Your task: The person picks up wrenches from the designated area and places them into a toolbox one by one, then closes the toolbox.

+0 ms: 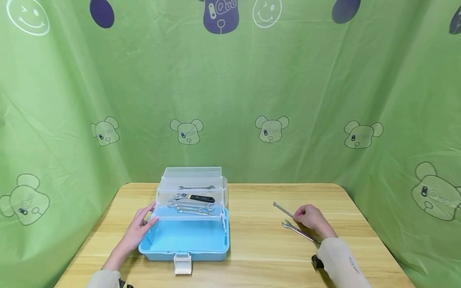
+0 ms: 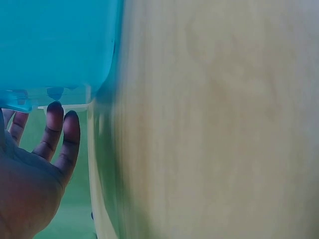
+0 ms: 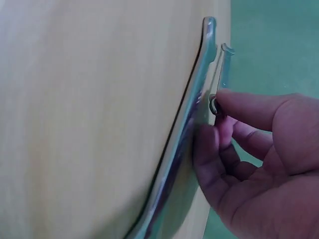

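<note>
While the left hand rests against the left side of the clear front tray, its fingers loose and spread rather than clenched, the right hand pinches the small wrench by its near end, between thumb and finger. That wrench is on the right half of the desk, pointing far and to the left. Just nearer lies the larger wrench, which the right hand is not gripping; a lift that goes up first, then sideways, should avoid dragging one against the other.

Since the small wrench is thin and pinched at one end, it may swivel, so a firm pinch with the thumb pressed flat would suit it best. On the left, the blue toolbox has its trays raised, with an adjustable wrench among those in the front one. Light, even pressure from the left hand should steady it; a hard push might tilt the tray.
</note>
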`<state>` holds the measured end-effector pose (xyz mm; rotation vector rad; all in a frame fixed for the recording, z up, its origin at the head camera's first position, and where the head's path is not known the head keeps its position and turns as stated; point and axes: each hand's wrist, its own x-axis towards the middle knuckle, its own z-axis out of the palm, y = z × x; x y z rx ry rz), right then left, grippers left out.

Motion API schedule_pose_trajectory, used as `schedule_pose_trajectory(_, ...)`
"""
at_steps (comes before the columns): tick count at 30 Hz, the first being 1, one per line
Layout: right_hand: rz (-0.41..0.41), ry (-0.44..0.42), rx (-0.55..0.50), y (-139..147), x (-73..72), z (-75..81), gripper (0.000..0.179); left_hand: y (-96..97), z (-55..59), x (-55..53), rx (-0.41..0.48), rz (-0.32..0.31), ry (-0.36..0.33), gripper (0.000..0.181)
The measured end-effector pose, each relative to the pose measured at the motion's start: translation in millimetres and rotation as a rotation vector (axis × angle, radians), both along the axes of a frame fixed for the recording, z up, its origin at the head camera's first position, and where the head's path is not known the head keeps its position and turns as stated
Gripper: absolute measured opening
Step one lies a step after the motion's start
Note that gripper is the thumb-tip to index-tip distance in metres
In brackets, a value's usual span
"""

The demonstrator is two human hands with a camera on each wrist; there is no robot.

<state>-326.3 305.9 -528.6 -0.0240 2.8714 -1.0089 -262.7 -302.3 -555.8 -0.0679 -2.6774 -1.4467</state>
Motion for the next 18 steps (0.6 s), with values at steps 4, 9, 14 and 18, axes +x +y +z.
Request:
schedule_pose_trajectory(4, -0.025, -0.033, -0.071, -1.8, -1.5, -0.7, 0.013, -0.1, -0.9, -0.6, -0.001, 0.000, 0.005, 0.065)
schedule_pose_trajectory(9, -0.047, -0.054, -0.279, -2.9, -3.8, -0.7, 0.019, -0.3, -1.8, -2.0, 0.003, -0.008, 0.024, 0.064)
schedule_pose_trajectory(14, -0.024, -0.041, -0.465, 0.2, -8.8, -1.3, 0.031, -1.3, -1.3, -1.7, 0.002, -0.013, 0.019, 0.064)
schedule_pose_trajectory(18, -0.043, -0.053, -0.543, 2.3, -11.5, -1.3, 0.036, -1.2, -1.1, -1.0, 0.003, -0.014, 0.012, 0.065)
